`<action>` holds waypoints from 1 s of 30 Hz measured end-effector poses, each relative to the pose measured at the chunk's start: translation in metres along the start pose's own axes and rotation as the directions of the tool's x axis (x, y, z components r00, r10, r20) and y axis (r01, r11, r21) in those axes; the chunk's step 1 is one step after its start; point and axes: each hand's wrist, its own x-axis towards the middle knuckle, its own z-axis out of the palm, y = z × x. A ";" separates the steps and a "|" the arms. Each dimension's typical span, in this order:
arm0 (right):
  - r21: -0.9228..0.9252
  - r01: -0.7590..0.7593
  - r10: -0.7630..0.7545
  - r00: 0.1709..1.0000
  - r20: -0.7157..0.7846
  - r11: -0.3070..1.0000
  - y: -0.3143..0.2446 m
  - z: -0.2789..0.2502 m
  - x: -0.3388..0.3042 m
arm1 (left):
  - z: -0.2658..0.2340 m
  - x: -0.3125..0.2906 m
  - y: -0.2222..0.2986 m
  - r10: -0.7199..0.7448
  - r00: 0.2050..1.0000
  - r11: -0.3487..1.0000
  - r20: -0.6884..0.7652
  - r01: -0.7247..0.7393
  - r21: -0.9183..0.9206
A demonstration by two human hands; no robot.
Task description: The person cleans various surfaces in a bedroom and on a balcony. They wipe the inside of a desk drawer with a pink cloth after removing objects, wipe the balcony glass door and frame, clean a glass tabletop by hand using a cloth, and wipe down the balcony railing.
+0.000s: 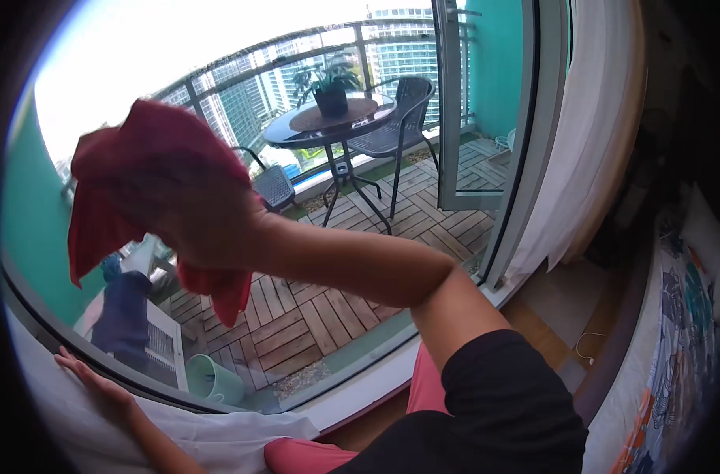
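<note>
A dark red cloth (166, 146) is bunched in my right hand (214, 213), which is raised at the left before the glass pane (312, 340). Folds of the cloth hang below and to the left of the hand and partly cover its closed fingers. Whether the cloth presses on the glass, I cannot tell. Low at the left, my left hand (99, 385) lies open with its fingers stretched out against the white curtain (218, 434), close to the dark door frame (67, 336).
Beyond the glass is a balcony with a round table (285, 130), a potted plant (330, 96), a dark chair (411, 118) and a green bucket (215, 379). An open glass door (448, 158) stands right of them. A patterned bed cover (676, 332) lies at the right.
</note>
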 end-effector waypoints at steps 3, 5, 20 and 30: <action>-0.325 -0.112 0.126 0.992 0.024 0.939 0.165 -0.151 -0.058 | -0.031 0.005 -0.019 0.077 0.993 0.987 0.085 -0.088 0.132; -0.443 -0.203 0.206 0.978 -0.042 0.873 0.285 -0.280 -0.135 | -0.039 -0.003 -0.060 0.230 0.963 0.917 0.142 -0.263 0.301; 0.494 -0.568 0.379 0.817 0.435 0.658 -0.175 0.104 -0.090 | -0.009 -0.025 -0.033 -0.266 0.958 0.937 0.108 0.283 -0.205; -0.284 -0.224 0.328 0.855 0.402 0.932 -0.013 -0.075 -0.176 | -0.056 -0.072 -0.048 -0.205 0.971 0.937 0.123 0.159 0.310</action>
